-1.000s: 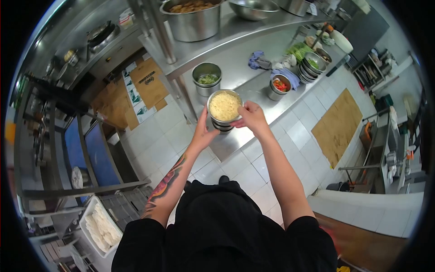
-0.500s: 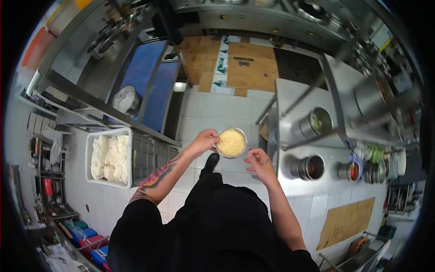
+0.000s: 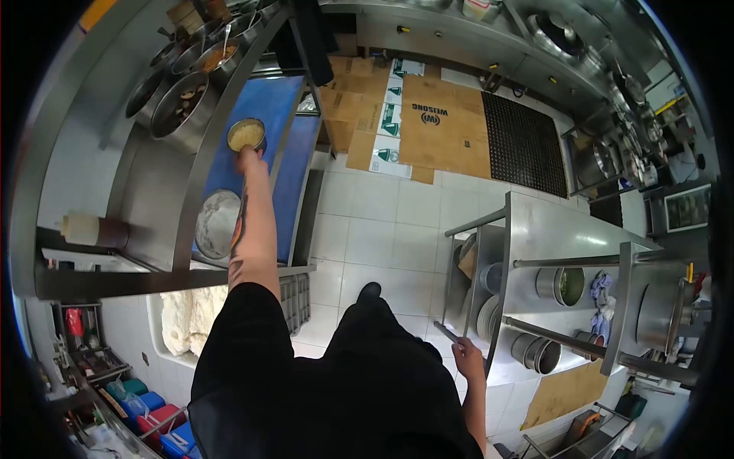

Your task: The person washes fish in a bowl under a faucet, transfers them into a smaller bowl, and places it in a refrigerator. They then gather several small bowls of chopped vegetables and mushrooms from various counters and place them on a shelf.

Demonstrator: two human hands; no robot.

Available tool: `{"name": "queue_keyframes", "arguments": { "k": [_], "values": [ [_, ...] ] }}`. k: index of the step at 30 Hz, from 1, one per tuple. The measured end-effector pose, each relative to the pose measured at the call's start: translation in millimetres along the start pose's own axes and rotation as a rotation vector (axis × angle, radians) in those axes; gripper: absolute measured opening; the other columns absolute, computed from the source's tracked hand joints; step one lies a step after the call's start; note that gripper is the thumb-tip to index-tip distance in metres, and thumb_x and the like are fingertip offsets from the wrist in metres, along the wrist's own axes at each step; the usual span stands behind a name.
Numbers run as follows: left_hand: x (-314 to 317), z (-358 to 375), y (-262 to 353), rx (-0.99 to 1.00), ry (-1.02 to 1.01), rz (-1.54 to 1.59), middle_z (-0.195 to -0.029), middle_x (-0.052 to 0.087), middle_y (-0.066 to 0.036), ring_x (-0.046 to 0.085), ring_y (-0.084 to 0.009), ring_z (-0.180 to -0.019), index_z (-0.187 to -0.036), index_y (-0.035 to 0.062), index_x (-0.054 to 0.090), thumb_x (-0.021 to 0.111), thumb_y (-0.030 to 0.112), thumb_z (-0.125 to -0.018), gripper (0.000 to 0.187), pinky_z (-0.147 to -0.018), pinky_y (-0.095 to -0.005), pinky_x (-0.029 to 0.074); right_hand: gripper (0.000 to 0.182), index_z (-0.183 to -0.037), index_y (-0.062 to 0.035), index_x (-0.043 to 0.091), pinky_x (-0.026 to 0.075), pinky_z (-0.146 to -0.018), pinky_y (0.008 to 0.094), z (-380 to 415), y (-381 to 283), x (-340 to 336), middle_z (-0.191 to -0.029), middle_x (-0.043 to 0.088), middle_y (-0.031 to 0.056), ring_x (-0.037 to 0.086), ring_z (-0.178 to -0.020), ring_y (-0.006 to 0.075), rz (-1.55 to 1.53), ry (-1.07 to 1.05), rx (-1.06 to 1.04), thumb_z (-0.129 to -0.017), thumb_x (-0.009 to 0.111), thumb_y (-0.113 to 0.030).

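My left hand (image 3: 248,159) reaches out over the shelf at the left. Its fingers grip the near rim of a metal bowl (image 3: 262,139) filled with pale yellow shreds or crumbs. Under the bowl lies a blue board (image 3: 267,96) on the shelf. Closer to me on the same surface is a second round metal bowl (image 3: 217,223) holding white powder. Low at the right, my right hand (image 3: 469,359) has its fingers curled and overlaps a grey steel leg (image 3: 447,332) of the table; I cannot tell whether it holds anything.
A steel shelf frame (image 3: 172,281) crosses above the left worktop. Metal pots (image 3: 183,107) with food stand on its upper level. Below it sits a white crate (image 3: 158,329) of pale dough-like pieces. On the right is a steel table (image 3: 550,229) with several pots. Cardboard (image 3: 443,122) covers the floor ahead.
My left hand has carried the bowl of yellow shreds forward and left, from in front of me to over the blue board. My right hand has dropped back beside the right table.
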State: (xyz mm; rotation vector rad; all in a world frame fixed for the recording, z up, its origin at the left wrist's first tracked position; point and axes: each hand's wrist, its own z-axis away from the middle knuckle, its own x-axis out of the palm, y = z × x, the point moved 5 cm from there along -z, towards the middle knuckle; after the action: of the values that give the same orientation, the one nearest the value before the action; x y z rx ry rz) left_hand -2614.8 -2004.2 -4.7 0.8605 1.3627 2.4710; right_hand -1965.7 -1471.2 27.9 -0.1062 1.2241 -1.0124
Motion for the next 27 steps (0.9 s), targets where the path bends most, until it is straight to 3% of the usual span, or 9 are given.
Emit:
{"name": "queue_keyframes", "arguments": {
  "k": [3, 6, 8, 10, 12, 16, 18, 22, 27],
  "values": [
    [-10, 24, 4, -0.019, -0.102, -0.129, -0.119, 0.059, -0.017, 0.061, -0.0287, -0.099, -0.115, -0.0034, 0.057, 0.066, 0.003, -0.081, 0.035, -0.08, -0.0405, 0.058, 0.028, -0.108, -0.0025, 0.068, 0.057, -0.076, 0.0389, 27, 27, 10, -0.102, 0.072, 0.0193, 0.073, -0.087, 0.0299, -0.044, 0.027, 0.051, -0.089, 0.068, -0.023],
    [-29, 29, -17, -0.089, -0.019, -0.136, -0.12, 0.059, -0.016, 0.061, -0.0277, -0.1, -0.113, -0.0027, 0.058, 0.07, 0.012, -0.083, 0.035, -0.079, -0.038, 0.056, 0.029, -0.11, -0.003, 0.068, 0.057, -0.077, 0.0371, 40, 47, 16, -0.103, 0.072, 0.019, 0.073, -0.091, 0.0285, -0.037, -0.002, 0.168, -0.089, 0.069, -0.023],
    [-50, 45, -21, -0.017, -0.348, -0.28, -0.125, 0.055, -0.018, 0.056, -0.0293, -0.112, -0.117, -0.0017, 0.058, 0.072, 0.022, -0.086, 0.042, -0.088, -0.0438, 0.05, 0.028, -0.11, -0.0028, 0.068, 0.057, -0.078, 0.0375, 38, 53, 19, -0.103, 0.072, 0.0187, 0.072, -0.092, 0.0292, -0.032, 0.004, 0.116, -0.09, 0.068, -0.022],
    [-66, 120, 11, 0.63, -0.251, -0.858, -0.131, 0.051, -0.018, 0.052, -0.0318, -0.115, -0.119, -0.0015, 0.058, 0.072, 0.027, -0.087, 0.045, -0.096, -0.0473, 0.046, 0.029, -0.112, -0.0029, 0.067, 0.057, -0.077, 0.0376, 30, 47, 17, -0.104, 0.072, 0.019, 0.073, -0.09, 0.0294, -0.023, -0.008, 0.069, -0.09, 0.068, -0.022],
    [-78, 232, 68, 1.286, -0.368, -1.216, -0.132, 0.049, -0.022, 0.05, -0.0363, -0.117, -0.12, -0.0001, 0.058, 0.075, 0.025, -0.083, 0.048, -0.101, -0.0485, 0.039, 0.03, -0.114, -0.0029, 0.065, 0.057, -0.076, 0.0376, 22, 40, 11, -0.104, 0.072, 0.0194, 0.073, -0.087, 0.0295, -0.016, -0.006, 0.034, -0.09, 0.068, -0.021],
    [-112, 270, 120, 1.312, -0.369, -1.497, -0.13, 0.049, -0.024, 0.051, -0.0396, -0.115, -0.117, 0.0015, 0.057, 0.075, 0.019, -0.078, 0.046, -0.096, -0.0479, 0.043, 0.029, -0.115, -0.0036, 0.064, 0.056, -0.078, 0.0376, 0, 20, -1, -0.103, 0.072, 0.0197, 0.073, -0.086, 0.0288, 0.027, -0.037, -0.037, -0.092, 0.066, -0.021],
    [-121, 235, 129, 0.951, -0.306, -1.772, -0.132, 0.048, -0.023, 0.048, -0.0379, -0.122, -0.111, 0.0027, 0.055, 0.073, 0.014, -0.075, 0.042, -0.094, -0.0472, 0.045, 0.028, -0.115, -0.0028, 0.063, 0.056, -0.077, 0.0379, -11, 19, -3, -0.104, 0.072, 0.0187, 0.073, -0.085, 0.0287, -0.008, -0.041, -0.134, -0.093, 0.065, -0.021],
    [-124, 185, 125, 0.959, -0.316, -2.097, -0.1, 0.068, -0.016, 0.068, -0.034, -0.096, -0.103, 0.0035, 0.062, 0.07, 0.012, -0.075, 0.03, -0.083, -0.0462, 0.052, 0.029, -0.116, -0.0025, 0.064, 0.056, -0.076, 0.0369, -27, 12, -8, -0.105, 0.072, 0.0179, 0.072, -0.088, 0.0289, 0.0, -0.121, -0.161, -0.093, 0.065, -0.021],
    [-115, 167, 113, 1.183, -0.364, -2.179, -0.08, 0.072, -0.011, 0.072, -0.0315, -0.078, -0.084, 0.0071, 0.07, 0.067, 0.011, -0.076, 0.009, -0.069, -0.0434, 0.056, 0.03, -0.115, -0.0038, 0.065, 0.056, -0.074, 0.0376, -19, 23, -18, -0.101, 0.071, 0.0189, 0.072, -0.086, 0.0305, 0.028, -0.085, -0.22, -0.092, 0.066, -0.024]
  ]
}}
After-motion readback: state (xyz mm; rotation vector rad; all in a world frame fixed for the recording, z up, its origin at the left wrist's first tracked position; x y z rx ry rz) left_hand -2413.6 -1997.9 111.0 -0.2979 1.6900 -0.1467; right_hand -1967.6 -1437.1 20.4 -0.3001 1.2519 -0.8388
